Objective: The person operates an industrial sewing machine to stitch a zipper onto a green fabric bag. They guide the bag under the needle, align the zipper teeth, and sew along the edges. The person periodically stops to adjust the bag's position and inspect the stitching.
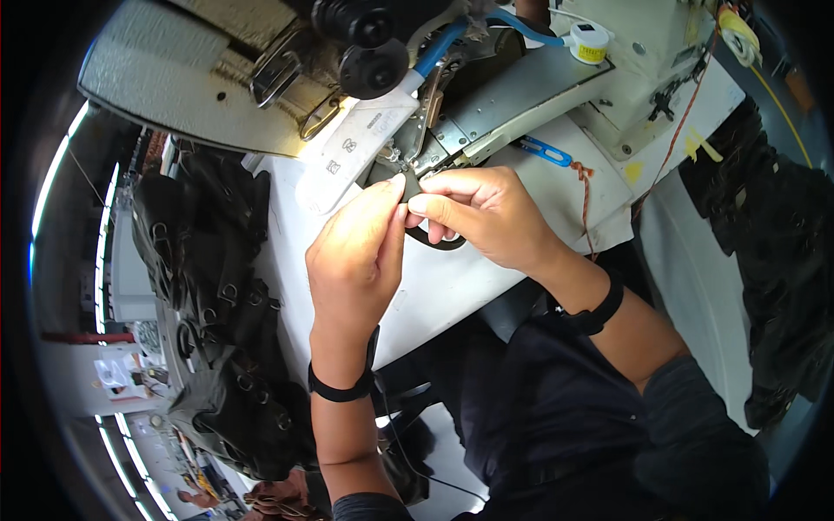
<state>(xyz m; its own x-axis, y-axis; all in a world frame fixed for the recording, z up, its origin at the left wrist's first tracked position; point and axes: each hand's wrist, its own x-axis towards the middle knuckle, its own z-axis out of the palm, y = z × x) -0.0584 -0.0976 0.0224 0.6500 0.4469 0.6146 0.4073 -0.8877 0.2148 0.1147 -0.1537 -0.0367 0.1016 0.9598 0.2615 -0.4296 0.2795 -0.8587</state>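
Observation:
A dark strap (411,184) is pinched between my two hands, just in front of the sewing machine's needle area (415,161). My left hand (356,247) grips it from the left with thumb and fingers closed. From the right, the thumb and forefinger of my right hand (491,213) close on the same piece, the fingertips of both hands almost touching. Below my fingers a dark loop (447,243) curves over the white tabletop (408,300); it looks like part of the strap, though my hands cover the join.
The sewing machine's head (195,82) overhangs at the upper left. Blue-handled thread snips (546,151) lie right of its arm bed, tied to an orange cord (584,195). A small white spool (589,43) sits on the machine. Dark bags with metal rings (221,295) are piled at left.

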